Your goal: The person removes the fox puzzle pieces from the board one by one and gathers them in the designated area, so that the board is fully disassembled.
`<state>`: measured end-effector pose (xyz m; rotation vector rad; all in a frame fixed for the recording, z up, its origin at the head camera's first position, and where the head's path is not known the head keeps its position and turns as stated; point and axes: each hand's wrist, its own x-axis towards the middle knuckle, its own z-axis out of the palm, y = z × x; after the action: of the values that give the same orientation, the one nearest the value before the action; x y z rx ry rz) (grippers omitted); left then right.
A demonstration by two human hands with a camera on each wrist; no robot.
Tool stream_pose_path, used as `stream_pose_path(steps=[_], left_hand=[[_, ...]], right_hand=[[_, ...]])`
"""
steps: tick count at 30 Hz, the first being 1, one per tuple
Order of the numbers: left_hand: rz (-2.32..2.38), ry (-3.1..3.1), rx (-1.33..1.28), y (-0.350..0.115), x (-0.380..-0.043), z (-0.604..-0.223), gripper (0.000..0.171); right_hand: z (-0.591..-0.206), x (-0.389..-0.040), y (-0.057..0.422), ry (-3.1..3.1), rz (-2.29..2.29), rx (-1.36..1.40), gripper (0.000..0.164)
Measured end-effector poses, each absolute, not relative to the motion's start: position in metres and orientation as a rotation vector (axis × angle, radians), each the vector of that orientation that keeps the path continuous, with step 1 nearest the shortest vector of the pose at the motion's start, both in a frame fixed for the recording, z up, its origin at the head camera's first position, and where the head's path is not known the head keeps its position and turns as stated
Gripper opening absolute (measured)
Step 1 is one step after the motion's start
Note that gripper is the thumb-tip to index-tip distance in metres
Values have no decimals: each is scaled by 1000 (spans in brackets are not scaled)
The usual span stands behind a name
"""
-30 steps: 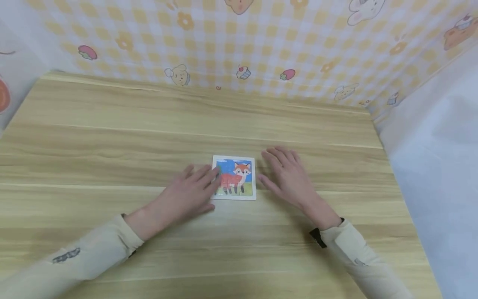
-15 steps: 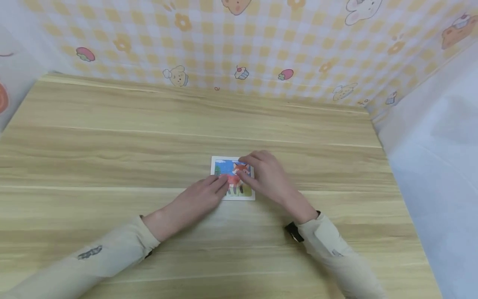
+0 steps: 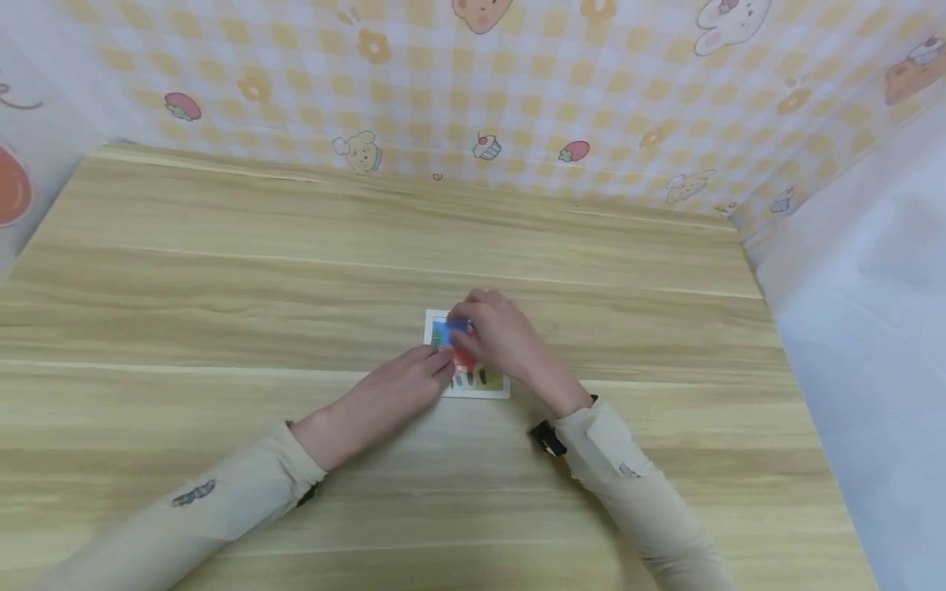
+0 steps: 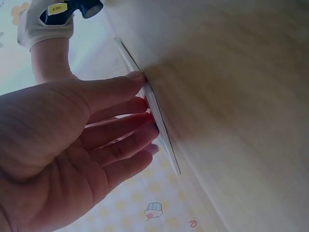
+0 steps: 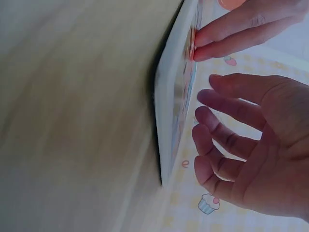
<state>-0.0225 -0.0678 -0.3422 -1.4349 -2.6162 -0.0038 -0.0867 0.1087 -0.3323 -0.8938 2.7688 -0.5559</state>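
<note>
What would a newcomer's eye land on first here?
Likely the small white-framed picture on the wooden table, its red and blue patches partly covered by both hands: the left hand touching its surface, the right hand hovering just above. Next, the yellow-and-white checked backdrop beyond the table's far edge, printed with cartoon animals, strawberries and cupcakes.

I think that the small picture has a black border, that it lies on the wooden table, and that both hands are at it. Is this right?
Not quite: the border is white, not black, as the head view shows. The small picture does lie on the wooden table, with the left hand and the right hand at it.
</note>
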Motion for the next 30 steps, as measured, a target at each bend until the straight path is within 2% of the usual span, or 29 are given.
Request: stream_pose_path(steps=[8,30], left_hand=[[-109,-2671,-1437,-64,-26,-344,33],[-438,-2784,-1363,-67,-28,-345,32]], right_hand=[[-334,-90,106,2757,-492,-709,24],[-337,-95,96,2628,-523,-663,24]])
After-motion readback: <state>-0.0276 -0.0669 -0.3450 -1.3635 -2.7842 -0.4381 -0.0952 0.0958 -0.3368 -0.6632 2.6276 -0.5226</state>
